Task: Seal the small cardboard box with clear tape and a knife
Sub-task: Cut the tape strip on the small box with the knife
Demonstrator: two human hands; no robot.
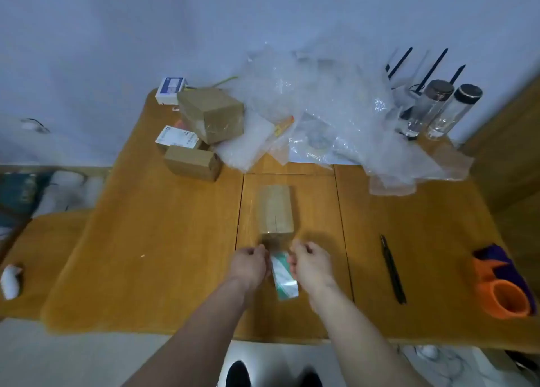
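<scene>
The small cardboard box (pixel 275 210) lies lengthwise at the middle of the wooden table (pixel 163 240), its near end toward me. Just in front of that end, my left hand (pixel 249 265) and my right hand (pixel 311 265) have their fingers curled, side by side. Between them lies a green-and-white packet in clear wrap (pixel 284 278), touched by both hands; the grip is blurred. A black knife (pixel 393 269) lies on the table to the right, apart from my hands. An orange and purple tape dispenser (pixel 505 290) sits at the right edge.
Two more cardboard boxes (pixel 210 115) (pixel 191 163) and small white cartons (pixel 176 136) stand at the back left. A heap of bubble wrap and clear bags (pixel 321 109) covers the back middle. Two glass bottles (pixel 438 109) stand at the back right.
</scene>
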